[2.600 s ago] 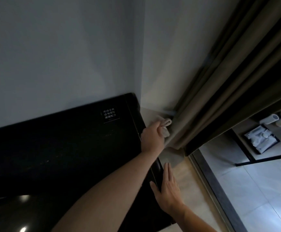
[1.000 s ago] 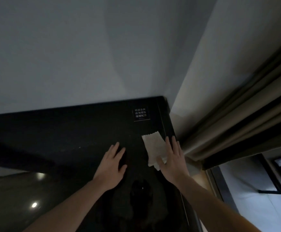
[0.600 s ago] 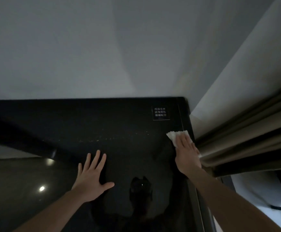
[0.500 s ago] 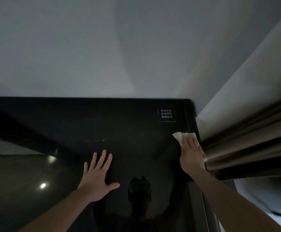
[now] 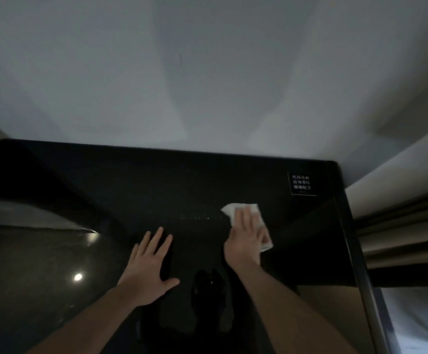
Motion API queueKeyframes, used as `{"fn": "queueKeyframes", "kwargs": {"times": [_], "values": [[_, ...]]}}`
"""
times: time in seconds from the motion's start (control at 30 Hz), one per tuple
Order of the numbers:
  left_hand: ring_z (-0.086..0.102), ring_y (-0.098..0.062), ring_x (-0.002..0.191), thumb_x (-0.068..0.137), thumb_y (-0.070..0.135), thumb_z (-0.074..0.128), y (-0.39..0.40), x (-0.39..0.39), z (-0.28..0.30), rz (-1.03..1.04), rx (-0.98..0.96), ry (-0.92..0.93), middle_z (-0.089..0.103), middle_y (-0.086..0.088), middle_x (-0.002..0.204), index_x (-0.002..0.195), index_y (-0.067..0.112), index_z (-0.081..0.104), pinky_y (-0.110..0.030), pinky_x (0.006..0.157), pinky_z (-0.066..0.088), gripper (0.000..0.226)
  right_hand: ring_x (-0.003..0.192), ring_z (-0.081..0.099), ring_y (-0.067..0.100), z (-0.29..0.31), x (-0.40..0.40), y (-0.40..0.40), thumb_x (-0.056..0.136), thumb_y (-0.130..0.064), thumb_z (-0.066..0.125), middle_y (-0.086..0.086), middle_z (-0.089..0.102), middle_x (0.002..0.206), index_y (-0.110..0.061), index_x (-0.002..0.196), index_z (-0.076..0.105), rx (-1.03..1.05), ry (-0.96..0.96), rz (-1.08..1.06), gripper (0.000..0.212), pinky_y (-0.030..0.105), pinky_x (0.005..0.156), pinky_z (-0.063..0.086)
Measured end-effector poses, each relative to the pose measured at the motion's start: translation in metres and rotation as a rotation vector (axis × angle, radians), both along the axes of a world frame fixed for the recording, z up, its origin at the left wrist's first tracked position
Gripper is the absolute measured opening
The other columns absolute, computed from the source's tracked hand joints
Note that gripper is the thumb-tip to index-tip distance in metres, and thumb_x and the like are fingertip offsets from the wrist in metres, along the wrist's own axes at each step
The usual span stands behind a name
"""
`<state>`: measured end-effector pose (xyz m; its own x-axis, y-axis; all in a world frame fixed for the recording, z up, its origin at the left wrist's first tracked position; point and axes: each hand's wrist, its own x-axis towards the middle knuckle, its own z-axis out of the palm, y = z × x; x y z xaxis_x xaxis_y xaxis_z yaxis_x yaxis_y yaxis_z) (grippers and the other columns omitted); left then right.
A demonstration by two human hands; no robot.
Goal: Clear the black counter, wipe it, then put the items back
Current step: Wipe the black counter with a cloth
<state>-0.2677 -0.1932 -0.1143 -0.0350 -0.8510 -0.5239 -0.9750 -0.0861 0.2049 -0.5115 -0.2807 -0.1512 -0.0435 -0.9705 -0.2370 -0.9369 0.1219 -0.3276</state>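
The wiping step is in hand: the right hand [image 5: 246,238] presses flat, straight fingers on the white cloth [image 5: 235,209] at the black counter's [image 5: 156,180] two o'clock. The left hand [image 5: 147,267], splayed and holding nothing, braces at six. Next, a sweep toward nine, across the specks.

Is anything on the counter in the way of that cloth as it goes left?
Nothing visible. The right hand presses the white cloth flat on the black counter; only faint specks lie to its left. The left hand rests nearer the front edge.
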Motion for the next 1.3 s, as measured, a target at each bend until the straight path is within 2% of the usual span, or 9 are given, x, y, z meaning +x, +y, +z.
{"fn": "queueKeyframes", "kwargs": {"times": [0.13,0.23,0.27,0.43,0.6,0.73,0.8,0.93,1.3], "values": [[-0.029,-0.024,0.152,0.076,0.076,0.066,0.007,0.043,0.002,-0.011,0.080,0.005,-0.036,0.010,0.164,0.160,0.037,-0.018,-0.051,0.127,-0.001,0.125,0.160,-0.009,0.020,-0.001,0.049,0.006,0.091,-0.002,0.047,-0.005,-0.004,0.174,-0.028,0.166,0.008,0.044,-0.081,0.060,0.088,0.044,0.131,0.003],[-0.028,-0.029,0.153,0.078,0.070,0.071,0.001,0.041,0.006,-0.041,0.116,-0.011,-0.037,0.006,0.163,0.159,0.032,-0.022,-0.055,0.128,0.004,0.129,0.148,0.038,0.015,0.003,0.025,-0.005,0.087,0.009,0.047,-0.013,0.031,0.164,-0.042,0.152,0.037,-0.010,-0.263,-0.085,0.084,0.034,0.120,0.037],[-0.027,-0.031,0.153,0.079,0.068,0.072,-0.001,0.037,0.006,-0.041,0.125,-0.022,-0.038,0.004,0.163,0.159,0.031,-0.023,-0.057,0.127,0.006,0.130,0.143,0.045,0.015,0.005,0.010,-0.008,0.085,0.011,0.047,-0.014,0.036,0.160,-0.045,0.146,0.042,-0.056,-0.276,-0.126,0.083,0.034,0.116,0.042],[-0.025,-0.038,0.153,0.079,0.058,0.079,-0.008,0.026,0.008,-0.025,0.204,-0.075,-0.042,-0.001,0.160,0.156,0.027,-0.028,-0.063,0.124,0.015,0.136,0.156,0.026,0.021,0.026,-0.099,-0.020,0.087,0.010,0.047,-0.006,0.032,0.167,-0.026,0.155,0.042,-0.160,-0.130,-0.338,0.077,0.036,0.126,0.027],[-0.023,-0.039,0.153,0.079,0.052,0.082,-0.015,0.017,0.008,-0.009,0.239,-0.082,-0.045,-0.001,0.158,0.156,0.025,-0.030,-0.061,0.122,0.024,0.138,0.144,0.038,0.033,0.034,-0.207,-0.033,0.077,0.005,0.048,-0.001,0.042,0.157,-0.025,0.142,0.051,-0.218,0.029,-0.379,0.072,0.049,0.113,0.041],[-0.022,-0.040,0.153,0.079,0.049,0.083,-0.016,0.014,0.005,-0.013,0.238,-0.099,-0.046,0.000,0.158,0.154,0.024,-0.033,-0.059,0.122,0.028,0.140,0.141,0.036,0.043,0.012,-0.257,-0.031,0.083,0.002,0.048,0.006,0.035,0.155,-0.025,0.142,0.043,-0.050,0.063,-0.364,0.066,0.057,0.110,0.041],[-0.022,-0.039,0.154,0.077,0.050,0.084,-0.016,0.014,0.002,-0.015,0.223,-0.106,-0.047,0.000,0.157,0.153,0.025,-0.034,-0.059,0.121,0.030,0.143,0.141,0.035,0.041,-0.007,-0.257,-0.024,0.094,-0.007,0.046,0.009,0.031,0.155,-0.021,0.145,0.037,-0.009,0.068,-0.357,0.054,0.057,0.109,0.038],[-0.024,-0.037,0.153,0.074,0.051,0.086,-0.015,0.018,-0.003,-0.005,0.209,-0.095,-0.050,0.004,0.155,0.152,0.028,-0.035,-0.059,0.120,0.032,0.146,0.159,-0.004,0.024,-0.021,-0.231,-0.021,0.107,-0.043,0.026,0.001,-0.005,0.174,-0.025,0.166,0.003,0.054,0.050,-0.532,0.065,0.055,0.126,-0.001],[-0.028,-0.035,0.151,0.074,0.039,0.089,-0.013,0.015,0.007,0.077,0.193,-0.029,-0.044,0.006,0.158,0.157,0.030,-0.027,-0.064,0.122,0.017,0.143,0.157,-0.024,0.020,-0.006,-0.122,-0.003,0.108,-0.041,0.027,-0.004,-0.023,0.171,-0.032,0.164,-0.014,0.158,-0.072,-0.335,0.070,0.054,0.125,-0.016]]}}
